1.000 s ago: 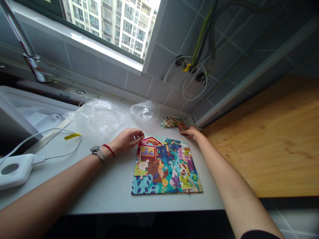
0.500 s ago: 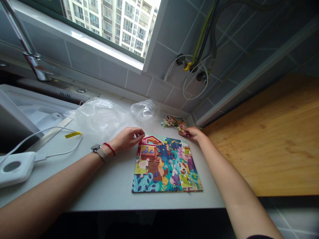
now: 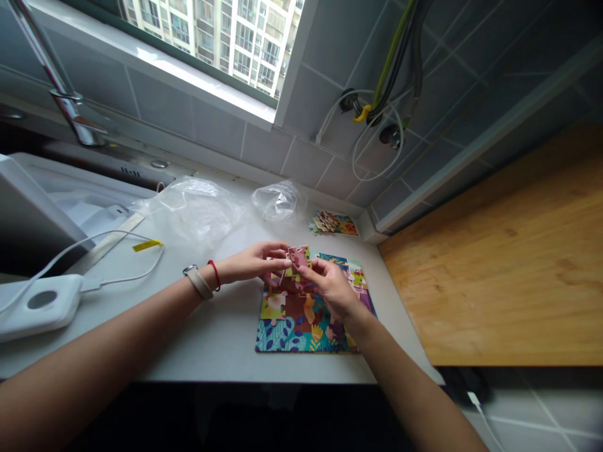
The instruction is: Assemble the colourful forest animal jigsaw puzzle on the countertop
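Over the upper part of a colourful farm-scene jigsaw puzzle (image 3: 282,336), my two hands meet at a pink and green puzzle piece (image 3: 298,256). My left hand (image 3: 257,260) pinches its left side between thumb and fingers. From the right, my right hand (image 3: 334,290) grips the same piece, fingers closed. Whether more than one piece is held there I cannot tell. Both hands cover much of the puzzle's middle and right. Beyond them, a small pile of loose puzzle pieces (image 3: 334,223) lies near the wall.
Crumpled clear plastic bags (image 3: 198,210) lie behind my left hand. A white charger (image 3: 42,304) with a cable sits at the left, near the sink and tap (image 3: 85,129). A wooden board (image 3: 509,263) borders the counter (image 3: 207,351) on the right.
My right hand has moved from the loose pile leftward over the puzzle, bringing a piece along. My left hand has shifted slightly right and now grips that piece too.
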`<state>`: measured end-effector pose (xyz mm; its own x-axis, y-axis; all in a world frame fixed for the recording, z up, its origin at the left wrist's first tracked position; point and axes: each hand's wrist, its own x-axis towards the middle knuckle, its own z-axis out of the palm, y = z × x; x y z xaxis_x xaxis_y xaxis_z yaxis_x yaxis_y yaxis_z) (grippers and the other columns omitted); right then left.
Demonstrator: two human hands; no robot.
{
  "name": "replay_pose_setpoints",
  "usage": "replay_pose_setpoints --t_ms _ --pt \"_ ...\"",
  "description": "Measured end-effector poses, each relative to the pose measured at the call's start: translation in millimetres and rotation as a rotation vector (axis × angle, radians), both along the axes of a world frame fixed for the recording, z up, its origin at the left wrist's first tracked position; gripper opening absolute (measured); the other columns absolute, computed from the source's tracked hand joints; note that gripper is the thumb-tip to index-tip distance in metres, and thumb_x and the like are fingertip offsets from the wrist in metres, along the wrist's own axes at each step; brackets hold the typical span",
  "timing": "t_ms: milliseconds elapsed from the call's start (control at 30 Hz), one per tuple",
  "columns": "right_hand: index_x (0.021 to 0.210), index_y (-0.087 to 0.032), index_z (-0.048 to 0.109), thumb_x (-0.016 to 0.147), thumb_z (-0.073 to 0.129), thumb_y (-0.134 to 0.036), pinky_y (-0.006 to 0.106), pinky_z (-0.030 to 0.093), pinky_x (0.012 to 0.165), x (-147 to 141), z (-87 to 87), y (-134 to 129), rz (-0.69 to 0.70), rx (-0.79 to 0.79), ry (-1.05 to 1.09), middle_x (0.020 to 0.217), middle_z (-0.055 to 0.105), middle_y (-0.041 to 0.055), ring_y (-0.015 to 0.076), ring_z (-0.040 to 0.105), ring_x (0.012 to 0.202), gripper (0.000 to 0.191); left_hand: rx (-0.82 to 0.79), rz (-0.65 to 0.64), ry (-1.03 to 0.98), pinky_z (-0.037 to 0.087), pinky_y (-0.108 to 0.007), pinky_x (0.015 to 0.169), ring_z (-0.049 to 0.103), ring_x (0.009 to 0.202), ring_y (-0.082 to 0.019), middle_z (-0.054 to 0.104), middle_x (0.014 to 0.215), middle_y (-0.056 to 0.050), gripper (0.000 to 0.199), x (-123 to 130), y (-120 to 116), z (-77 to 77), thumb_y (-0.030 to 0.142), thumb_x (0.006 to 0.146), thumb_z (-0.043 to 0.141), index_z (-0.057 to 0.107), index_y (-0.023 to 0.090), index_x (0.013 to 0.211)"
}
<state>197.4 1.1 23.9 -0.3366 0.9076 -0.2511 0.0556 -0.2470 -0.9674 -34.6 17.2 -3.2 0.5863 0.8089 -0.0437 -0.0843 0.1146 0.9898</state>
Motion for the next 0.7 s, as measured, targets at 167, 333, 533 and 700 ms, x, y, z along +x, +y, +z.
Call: replay_pose_setpoints --t_ms 167,333,533,700 --pt "0.091 -0.017 0.077 0.073 0.089 -0.056 0.026 0.055 0.065 -14 -13.9 1 -0.013 0.081 -0.032 0.085 0.074 0.0027 0.0153 0.067 0.071 0.045 -0.064 0.039 0.018 0.059 -0.024 0.06 0.075 0.082 -0.019 0.078 0.107 -0.009 0.047 1 0 -3.7 0.052 0.088 0.079 0.071 0.021 0.122" --pt "0.104 -0.019 0.076 0.079 0.082 -0.059 0.028 0.058 0.069 -7 -22.1 11 -0.185 0.228 -0.036 0.093 0.076 0.0049 0.0177 0.07 0.078 0.048 -0.078 0.098 0.061 0.057 -0.026 0.06 0.073 0.077 -0.019 0.079 0.098 -0.009 0.049 0 5 -8.3 0.051 0.084 0.081 0.072 0.017 0.119" --pt "0.119 -0.022 0.075 0.083 0.082 -0.045 0.031 0.058 0.075 -6 -29.9 5 -0.134 0.396 -0.07 0.093 0.077 0.0035 0.0184 0.071 0.08 0.043 0.102 0.09 0.138 0.054 -0.026 0.069 0.071 0.082 -0.02 0.08 0.096 -0.009 0.038 1 9 -16.3 0.048 0.08 0.084 0.079 0.015 0.099" --pt "0.102 -0.021 0.073 0.081 0.084 -0.042 0.029 0.06 0.07 -4 -27.0 1 -0.173 0.337 -0.021 0.091 0.075 0.002 0.0171 0.071 0.076 0.032 -0.035 0.208 0.122 0.052 -0.025 0.055 0.07 0.068 -0.018 0.079 0.086 -0.007 0.038 0 9 -11.2 0.046 0.082 0.083 0.075 0.018 0.105"
